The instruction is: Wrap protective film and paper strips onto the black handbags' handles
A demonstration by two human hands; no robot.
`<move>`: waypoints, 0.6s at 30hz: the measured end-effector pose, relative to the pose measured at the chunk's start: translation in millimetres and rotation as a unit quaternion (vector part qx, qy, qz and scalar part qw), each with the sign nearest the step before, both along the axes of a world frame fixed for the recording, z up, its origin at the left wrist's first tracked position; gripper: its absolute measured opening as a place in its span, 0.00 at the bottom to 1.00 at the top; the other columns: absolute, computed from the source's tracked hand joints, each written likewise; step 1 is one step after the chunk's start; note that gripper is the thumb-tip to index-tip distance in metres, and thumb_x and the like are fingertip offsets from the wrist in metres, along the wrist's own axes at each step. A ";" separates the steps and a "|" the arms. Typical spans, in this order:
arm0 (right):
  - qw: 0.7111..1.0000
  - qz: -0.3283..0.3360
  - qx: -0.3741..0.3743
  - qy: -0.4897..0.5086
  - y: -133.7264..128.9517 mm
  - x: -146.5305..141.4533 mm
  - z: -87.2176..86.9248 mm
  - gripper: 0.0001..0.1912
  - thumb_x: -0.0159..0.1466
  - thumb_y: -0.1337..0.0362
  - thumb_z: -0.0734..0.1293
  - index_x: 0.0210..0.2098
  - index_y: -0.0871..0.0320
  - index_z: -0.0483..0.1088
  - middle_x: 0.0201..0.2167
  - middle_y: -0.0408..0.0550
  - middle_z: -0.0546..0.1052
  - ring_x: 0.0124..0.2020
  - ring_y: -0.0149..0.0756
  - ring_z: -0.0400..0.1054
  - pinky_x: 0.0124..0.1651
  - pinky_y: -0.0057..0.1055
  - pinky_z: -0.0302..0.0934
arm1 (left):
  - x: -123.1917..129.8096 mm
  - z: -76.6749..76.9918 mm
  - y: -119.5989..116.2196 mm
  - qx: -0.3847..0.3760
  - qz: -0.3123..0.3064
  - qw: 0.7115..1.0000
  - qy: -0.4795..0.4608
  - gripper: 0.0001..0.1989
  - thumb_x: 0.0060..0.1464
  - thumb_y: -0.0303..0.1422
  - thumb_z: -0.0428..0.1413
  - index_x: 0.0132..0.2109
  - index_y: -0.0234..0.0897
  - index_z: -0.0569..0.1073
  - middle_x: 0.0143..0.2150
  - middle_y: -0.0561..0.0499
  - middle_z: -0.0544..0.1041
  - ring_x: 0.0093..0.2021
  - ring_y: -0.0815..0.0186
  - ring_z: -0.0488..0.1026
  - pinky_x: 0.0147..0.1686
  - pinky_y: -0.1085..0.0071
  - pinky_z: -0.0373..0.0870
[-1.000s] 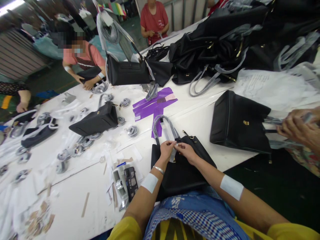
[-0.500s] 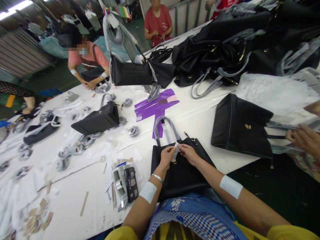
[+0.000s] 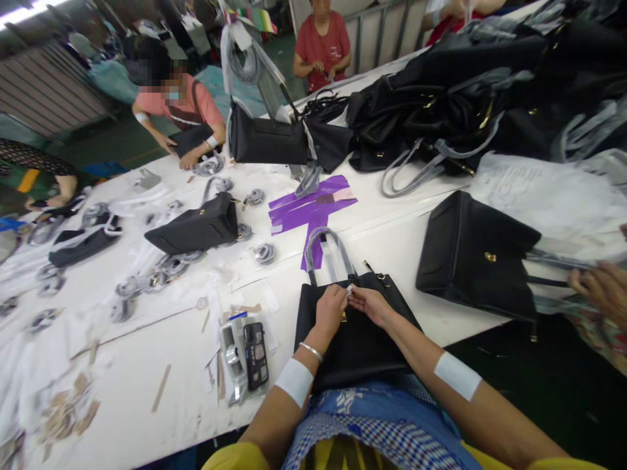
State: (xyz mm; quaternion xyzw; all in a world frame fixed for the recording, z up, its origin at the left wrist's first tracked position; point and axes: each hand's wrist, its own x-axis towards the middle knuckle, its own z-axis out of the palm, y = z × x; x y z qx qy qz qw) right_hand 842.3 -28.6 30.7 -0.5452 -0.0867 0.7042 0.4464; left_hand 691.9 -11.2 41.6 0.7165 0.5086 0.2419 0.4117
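Note:
A black handbag (image 3: pixel 362 352) lies on the table against my apron, its handles (image 3: pixel 321 238) sleeved in clear plastic and pointing away from me. Over the bag's top edge, my left hand (image 3: pixel 332 310) and my right hand (image 3: pixel 371 304) meet with fingers pinched. Between their fingertips is a small white strip (image 3: pixel 349 290), mostly hidden by the fingers. I cannot tell whether it wraps around part of the bag. A small gold clasp (image 3: pixel 343 317) shows just below the left fingers. At the bag's right corner is a gold-ended strap (image 3: pixel 375 269).
A phone (image 3: pixel 255 356) lies beside a tape dispenser (image 3: pixel 232 359) on my left. Purple sheeting (image 3: pixel 313 209) is stuck to the table ahead. Another person's hand (image 3: pixel 600 287) holds a second black handbag (image 3: pixel 477 254) at right. Bags are heaped at the back right; co-workers sit across.
The white strip hung flat between my fingers before; now it is bunched small and mostly covered. My left hand has curled over it, and the fingertips have come closer together.

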 end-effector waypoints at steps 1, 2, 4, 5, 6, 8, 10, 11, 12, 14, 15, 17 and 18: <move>1.000 0.005 0.008 0.001 -1.8 -0.3 1.8 0.14 0.57 0.56 0.75 0.30 0.63 0.76 0.30 0.52 0.79 0.31 0.33 0.74 0.39 0.28 0.71 | -1.2 0.5 -0.8 0.005 -0.011 1.000 0.011 0.06 0.57 0.26 0.56 0.35 0.40 0.76 0.38 0.51 0.72 0.45 0.65 0.68 0.49 0.71 0.64; 1.000 0.010 0.016 -0.001 -3.9 -0.7 3.2 0.15 0.56 0.55 0.75 0.31 0.63 0.76 0.31 0.53 0.79 0.32 0.34 0.75 0.40 0.28 0.71 | -2.2 0.9 -1.9 0.008 -0.016 1.000 0.018 0.06 0.57 0.27 0.55 0.35 0.40 0.76 0.38 0.51 0.72 0.46 0.64 0.68 0.49 0.71 0.64; 0.999 0.014 0.026 -0.015 -8.7 -2.2 4.3 0.17 0.52 0.55 0.78 0.31 0.63 0.77 0.31 0.53 0.80 0.32 0.34 0.74 0.40 0.29 0.71 | -4.0 1.1 -4.8 0.012 -0.018 0.999 0.030 0.06 0.59 0.28 0.55 0.34 0.40 0.75 0.38 0.50 0.72 0.45 0.64 0.69 0.49 0.70 0.65; 0.999 0.014 0.029 -0.025 -11.2 -3.1 4.1 0.17 0.50 0.56 0.79 0.30 0.63 0.77 0.31 0.52 0.80 0.31 0.34 0.74 0.39 0.28 0.71 | -4.8 1.0 -6.4 0.002 -0.009 1.000 0.024 0.06 0.59 0.29 0.55 0.35 0.40 0.76 0.38 0.50 0.73 0.45 0.64 0.69 0.49 0.70 0.65; 0.999 0.012 0.031 -0.036 -13.7 -4.0 3.4 0.17 0.48 0.56 0.79 0.30 0.63 0.78 0.30 0.52 0.80 0.31 0.33 0.74 0.38 0.28 0.71 | -5.3 0.7 -7.8 -0.019 0.008 1.000 0.006 0.05 0.59 0.31 0.56 0.35 0.40 0.76 0.39 0.49 0.73 0.45 0.63 0.69 0.50 0.69 0.65; 0.998 0.007 0.037 -0.057 -18.1 -5.6 1.2 0.18 0.47 0.56 0.80 0.30 0.63 0.78 0.30 0.51 0.80 0.30 0.33 0.73 0.37 0.28 0.71 | -5.4 -0.9 -9.7 -0.074 0.059 0.994 -0.045 0.06 0.58 0.34 0.57 0.37 0.39 0.77 0.39 0.48 0.75 0.45 0.62 0.71 0.51 0.67 0.65; 0.996 0.002 0.046 -0.078 -21.0 -7.1 -1.1 0.19 0.46 0.54 0.80 0.31 0.62 0.79 0.31 0.50 0.80 0.31 0.33 0.73 0.38 0.29 0.71 | -3.9 -4.1 -10.6 -0.129 0.102 0.982 -0.093 0.09 0.57 0.38 0.58 0.39 0.38 0.77 0.39 0.46 0.77 0.43 0.61 0.73 0.48 0.66 0.68; 0.995 0.000 0.051 -0.089 -21.9 -7.7 -2.1 0.20 0.46 0.53 0.79 0.32 0.61 0.79 0.31 0.50 0.80 0.32 0.34 0.73 0.38 0.29 0.71 | -2.5 -6.0 -11.0 -0.149 0.111 0.977 -0.105 0.10 0.57 0.40 0.58 0.39 0.37 0.77 0.38 0.45 0.78 0.42 0.61 0.74 0.46 0.66 0.69; 0.993 0.000 0.056 -0.101 -22.4 -8.2 -2.9 0.20 0.46 0.53 0.79 0.33 0.61 0.79 0.32 0.50 0.80 0.32 0.34 0.73 0.39 0.30 0.71 | -0.7 -7.9 -11.7 -0.168 0.114 0.972 -0.114 0.12 0.56 0.41 0.59 0.38 0.36 0.77 0.37 0.45 0.78 0.39 0.61 0.75 0.43 0.67 0.71; 0.990 0.007 0.063 -0.128 -22.8 -8.8 -4.1 0.21 0.47 0.52 0.78 0.34 0.60 0.80 0.32 0.50 0.80 0.32 0.36 0.73 0.39 0.32 0.71 | 3.3 -10.6 -14.1 -0.220 0.124 0.957 -0.140 0.15 0.55 0.44 0.59 0.36 0.35 0.77 0.34 0.45 0.78 0.34 0.63 0.75 0.36 0.69 0.72; 0.988 0.014 0.066 -0.142 -22.9 -8.7 -4.6 0.22 0.47 0.52 0.78 0.35 0.60 0.80 0.33 0.49 0.81 0.32 0.37 0.73 0.39 0.33 0.70 | 5.2 -11.0 -15.8 -0.248 0.131 0.948 -0.153 0.16 0.55 0.44 0.59 0.36 0.34 0.76 0.32 0.45 0.78 0.32 0.64 0.75 0.33 0.71 0.72; 0.982 0.032 0.073 -0.173 -23.4 -7.2 -5.6 0.23 0.47 0.51 0.78 0.37 0.60 0.80 0.34 0.50 0.81 0.34 0.40 0.73 0.39 0.34 0.69 | 8.3 -10.0 -19.9 -0.300 0.152 0.925 -0.178 0.17 0.56 0.44 0.58 0.37 0.32 0.76 0.31 0.46 0.78 0.29 0.68 0.74 0.29 0.74 0.70; 0.976 0.045 0.076 -0.199 -23.5 -5.4 -6.2 0.23 0.47 0.51 0.77 0.38 0.60 0.80 0.34 0.50 0.81 0.35 0.41 0.73 0.39 0.35 0.69 | 9.2 -8.9 -21.9 -0.322 0.163 0.913 -0.190 0.17 0.56 0.44 0.57 0.38 0.31 0.76 0.30 0.46 0.77 0.27 0.69 0.73 0.27 0.75 0.69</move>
